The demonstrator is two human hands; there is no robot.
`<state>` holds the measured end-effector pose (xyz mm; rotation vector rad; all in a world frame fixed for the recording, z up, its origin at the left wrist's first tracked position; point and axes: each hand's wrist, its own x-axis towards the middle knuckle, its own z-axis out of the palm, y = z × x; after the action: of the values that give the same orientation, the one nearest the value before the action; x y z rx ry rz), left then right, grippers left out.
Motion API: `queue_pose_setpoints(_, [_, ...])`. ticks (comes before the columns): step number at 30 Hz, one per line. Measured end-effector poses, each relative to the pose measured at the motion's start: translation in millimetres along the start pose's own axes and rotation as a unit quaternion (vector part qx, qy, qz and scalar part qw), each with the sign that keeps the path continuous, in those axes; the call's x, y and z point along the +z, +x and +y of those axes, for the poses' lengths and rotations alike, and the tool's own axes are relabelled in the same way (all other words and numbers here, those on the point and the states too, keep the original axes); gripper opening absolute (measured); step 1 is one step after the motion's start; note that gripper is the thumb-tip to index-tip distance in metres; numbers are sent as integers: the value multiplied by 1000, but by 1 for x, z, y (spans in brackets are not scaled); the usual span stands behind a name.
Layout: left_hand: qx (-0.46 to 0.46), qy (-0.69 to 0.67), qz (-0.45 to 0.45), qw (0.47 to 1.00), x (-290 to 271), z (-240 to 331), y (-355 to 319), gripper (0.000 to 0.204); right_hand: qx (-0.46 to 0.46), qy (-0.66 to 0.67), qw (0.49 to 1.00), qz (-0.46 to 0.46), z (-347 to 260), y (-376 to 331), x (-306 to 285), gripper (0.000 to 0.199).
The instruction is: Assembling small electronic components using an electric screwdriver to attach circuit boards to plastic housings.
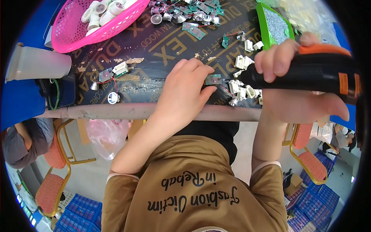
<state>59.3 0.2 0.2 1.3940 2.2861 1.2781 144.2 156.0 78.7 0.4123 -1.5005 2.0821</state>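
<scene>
My left hand (185, 87) rests on the dark worktable, thumb and fingers pinching a small green circuit board (213, 79). Gripped in my right hand (279, 60) is a black and orange electric screwdriver (305, 71), lying nearly level with its tip toward the board. Whether the tip touches the board or whatever sits beneath it, I cannot tell. Several small cream plastic housings (250, 92) lie under and around the front of the tool. A small silver reflector lamp (233, 101) sits near the table's front edge, just right of the board.
A pink basket (102, 38) with white fittings stands far left, above a translucent cup (40, 65). Circuit boards with reflectors (193, 29) are heaped at the back. Screws fill a green tray (261, 23) at the right. A wired board with housing (106, 75) lies at left.
</scene>
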Motion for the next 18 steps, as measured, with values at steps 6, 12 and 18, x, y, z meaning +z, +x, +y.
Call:
queue_pose_setpoints(6, [-1,-1,29,1000,3,-4,-1,23,42,-98,994,-18,9,9,5,105])
queue_pose_setpoints(12, [-5,-19,39,999,6,-5,1,20,34,-43,996,-77,21,20,-6,106])
queue_pose_setpoints(18, [-16,-30,36,999,5,-6,2,19,108,-230,964,82,17,20,21,106])
